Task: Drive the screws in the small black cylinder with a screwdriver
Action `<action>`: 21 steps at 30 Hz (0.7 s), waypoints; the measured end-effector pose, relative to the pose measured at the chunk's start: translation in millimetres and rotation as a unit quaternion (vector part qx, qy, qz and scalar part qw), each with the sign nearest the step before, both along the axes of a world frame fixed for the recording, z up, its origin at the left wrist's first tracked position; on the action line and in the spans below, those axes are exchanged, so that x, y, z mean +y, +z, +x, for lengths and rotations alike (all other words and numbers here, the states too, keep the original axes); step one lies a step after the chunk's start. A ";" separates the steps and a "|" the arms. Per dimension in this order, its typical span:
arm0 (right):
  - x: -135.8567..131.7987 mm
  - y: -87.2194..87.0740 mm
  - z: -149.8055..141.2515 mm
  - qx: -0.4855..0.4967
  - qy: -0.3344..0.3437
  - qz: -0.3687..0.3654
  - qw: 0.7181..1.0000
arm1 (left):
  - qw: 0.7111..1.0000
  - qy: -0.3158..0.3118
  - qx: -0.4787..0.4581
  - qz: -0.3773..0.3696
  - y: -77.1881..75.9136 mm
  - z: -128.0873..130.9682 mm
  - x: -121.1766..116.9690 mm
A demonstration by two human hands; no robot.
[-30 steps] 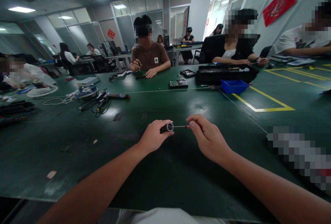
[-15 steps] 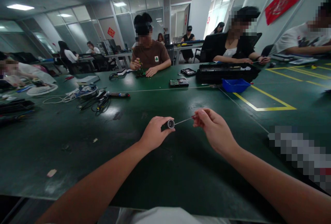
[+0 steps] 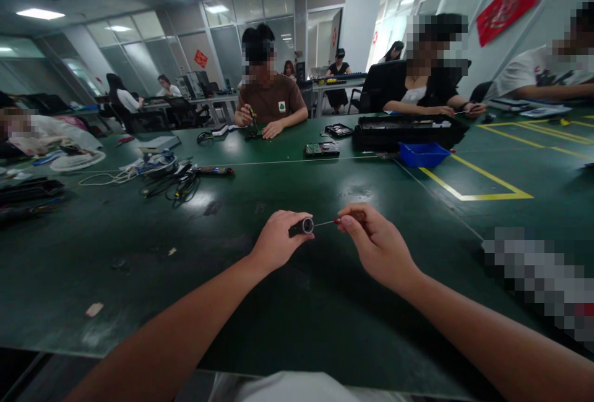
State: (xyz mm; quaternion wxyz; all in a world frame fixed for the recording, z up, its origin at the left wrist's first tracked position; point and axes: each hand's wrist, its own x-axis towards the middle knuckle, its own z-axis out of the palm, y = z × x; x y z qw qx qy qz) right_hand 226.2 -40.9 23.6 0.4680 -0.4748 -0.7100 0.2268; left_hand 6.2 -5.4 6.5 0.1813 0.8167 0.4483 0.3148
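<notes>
Between the thumb and fingers of my left hand (image 3: 277, 240) is a small dark cylinder (image 3: 307, 225) with a pale ring round its open end, which faces me and a little to the right. My right hand (image 3: 378, 242) is closed round the handle of a screwdriver (image 3: 327, 222). Its thin metal shaft points left, and the tip reaches the cylinder's rim or opening; which of the two I cannot tell. A red collar shows at my right fingertips, and most of the handle is hidden in the palm. Both hands are above the green table (image 3: 278, 334).
Bundled cables (image 3: 179, 182) and an electric screwdriver-like tool (image 3: 213, 170) lie to the left. Ahead are a hard drive (image 3: 322, 149), a blue tray (image 3: 424, 154) and a long black housing (image 3: 408, 132). A co-worker (image 3: 271, 102) sits opposite. A blurred-out object (image 3: 538, 278) lies at the right.
My right hand has shifted left, closer to the cylinder, and less of the screwdriver's shaft shows between the hands. The handle and red collar now show more. My left hand has hardly moved.
</notes>
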 end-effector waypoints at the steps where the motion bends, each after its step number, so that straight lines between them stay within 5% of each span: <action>1: 0.0 0.3 -0.3 0.003 -0.001 -0.001 1.000 | 1.000 0.003 0.001 -0.002 -0.8 -0.2 0.3; 12: -0.3 0.8 -3.2 -0.013 0.009 -0.013 1.000 | 1.000 0.004 0.000 -0.004 -4.0 1.0 2.1; 21: -1.6 6.3 2.4 -0.026 -0.058 0.050 0.997 | 0.999 0.012 0.014 -0.028 -2.9 0.5 1.1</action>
